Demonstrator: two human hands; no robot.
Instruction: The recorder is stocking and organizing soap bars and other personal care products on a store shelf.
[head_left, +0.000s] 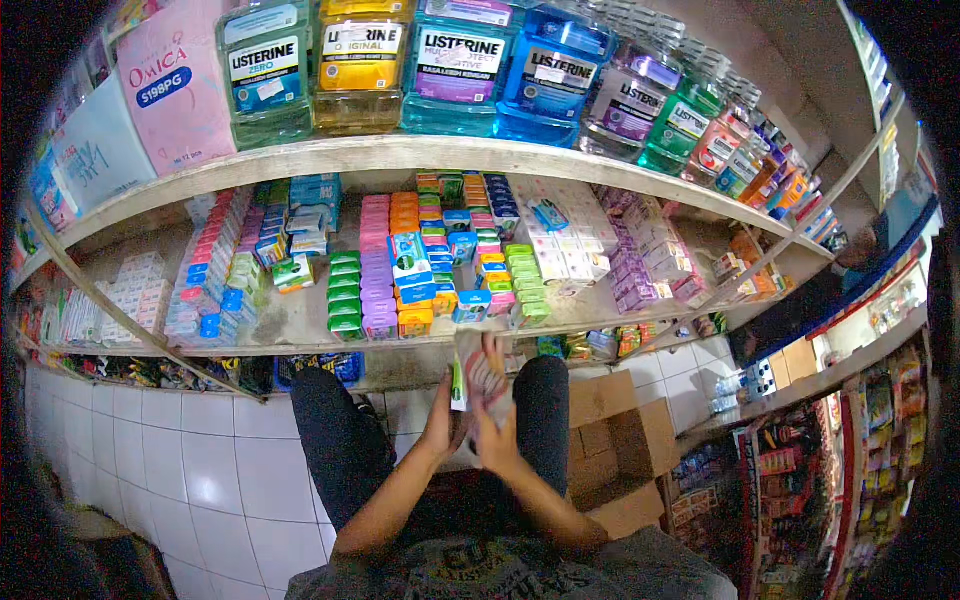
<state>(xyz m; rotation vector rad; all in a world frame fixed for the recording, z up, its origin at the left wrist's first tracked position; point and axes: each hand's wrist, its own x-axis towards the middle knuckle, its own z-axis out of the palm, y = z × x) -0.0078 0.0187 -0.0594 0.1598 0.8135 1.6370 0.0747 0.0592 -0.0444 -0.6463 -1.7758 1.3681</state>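
Observation:
Between my knees, below the middle shelf's front edge, my left hand (444, 424) holds a small white and green box (458, 384) upright. My right hand (491, 435) grips a crumpled greyish cloth (480, 367) with reddish marks, pressed close beside the box and blurred. On the shelf just beyond stand rows of small soap boxes: green ones (345, 296), purple ones (379, 304) and light green ones (529, 292). A blue and white box (472, 306) sits at the front edge of the shelf. Parts of both hands' fingers are hidden by the cloth and the box.
The wooden upper shelf (420, 154) bears Listerine mouthwash bottles (551, 82) and a pink Omica package (176, 90). An open cardboard box (619, 450) stands on the floor right of my knee. Slanted shelf supports (127, 311) cross at the left and right. White floor tiles (206, 472) lie at the left.

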